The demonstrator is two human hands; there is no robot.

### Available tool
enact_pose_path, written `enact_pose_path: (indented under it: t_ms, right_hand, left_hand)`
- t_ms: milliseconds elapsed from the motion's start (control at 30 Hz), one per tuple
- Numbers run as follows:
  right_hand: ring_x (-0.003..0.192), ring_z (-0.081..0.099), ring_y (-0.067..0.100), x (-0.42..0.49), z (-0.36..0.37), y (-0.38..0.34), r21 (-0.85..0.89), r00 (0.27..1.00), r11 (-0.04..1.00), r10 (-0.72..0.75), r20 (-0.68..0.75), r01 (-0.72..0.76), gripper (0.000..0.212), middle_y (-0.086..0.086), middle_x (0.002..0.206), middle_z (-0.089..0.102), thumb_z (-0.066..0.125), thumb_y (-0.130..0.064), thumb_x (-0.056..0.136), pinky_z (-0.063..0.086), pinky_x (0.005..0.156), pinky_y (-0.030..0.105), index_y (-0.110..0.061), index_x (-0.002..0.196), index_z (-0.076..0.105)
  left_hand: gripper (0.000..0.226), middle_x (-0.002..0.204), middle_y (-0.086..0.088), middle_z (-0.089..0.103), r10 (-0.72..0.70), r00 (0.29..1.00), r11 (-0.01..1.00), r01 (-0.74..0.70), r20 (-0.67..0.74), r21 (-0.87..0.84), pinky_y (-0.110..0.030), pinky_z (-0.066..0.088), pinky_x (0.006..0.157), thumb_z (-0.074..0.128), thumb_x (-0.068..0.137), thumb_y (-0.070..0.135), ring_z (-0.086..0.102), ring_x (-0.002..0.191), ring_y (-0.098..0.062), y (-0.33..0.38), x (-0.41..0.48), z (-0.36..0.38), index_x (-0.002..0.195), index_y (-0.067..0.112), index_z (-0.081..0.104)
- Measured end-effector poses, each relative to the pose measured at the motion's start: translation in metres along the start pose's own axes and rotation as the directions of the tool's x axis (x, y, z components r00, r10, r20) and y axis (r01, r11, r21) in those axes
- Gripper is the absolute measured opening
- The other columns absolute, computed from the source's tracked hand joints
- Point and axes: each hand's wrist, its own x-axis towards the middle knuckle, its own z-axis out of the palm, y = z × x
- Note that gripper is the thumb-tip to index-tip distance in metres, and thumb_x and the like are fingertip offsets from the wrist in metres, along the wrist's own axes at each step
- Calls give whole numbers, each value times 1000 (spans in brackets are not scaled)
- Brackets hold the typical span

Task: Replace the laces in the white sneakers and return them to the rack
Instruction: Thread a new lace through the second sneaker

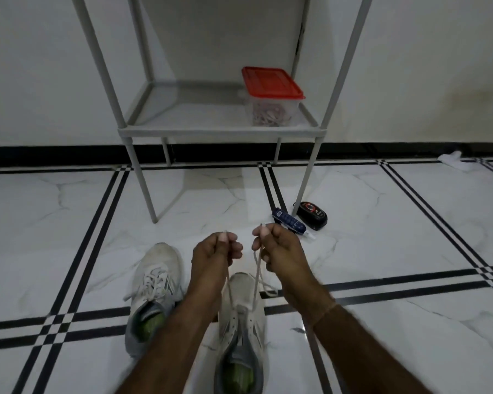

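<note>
White sneaker (244, 308) on tiled floor (382, 223) under the hands, toe toward the rack (219, 129); laced mate (157, 268) just beside it, at left. Left hand (214, 251) pinches one end of the lace (256, 271), right hand (279, 251) pinches the other, both strands drawn upward.

We sit on the floor of a home — white marble-look floor tiles (382, 223) banded in black, a plain wall, a grey shoe rack (219, 129), worn sneakers (154, 285) beside us.
</note>
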Motion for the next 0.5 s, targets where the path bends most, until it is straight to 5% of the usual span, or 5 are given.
enact_pose_path:
  t_ms: [500]
  right_hand:
    - [60,51,9,14,-2,-162,102,949,944,-310,-63,315,16,8,87,75,58,-18,104,41,53,18,-10,104,72]
  left_hand:
    - [27,91,-13,76,372,925,920,-357,76,-165,-26,54,74,48,106,20,67,78,-12,159,-10,25,103,1,67]
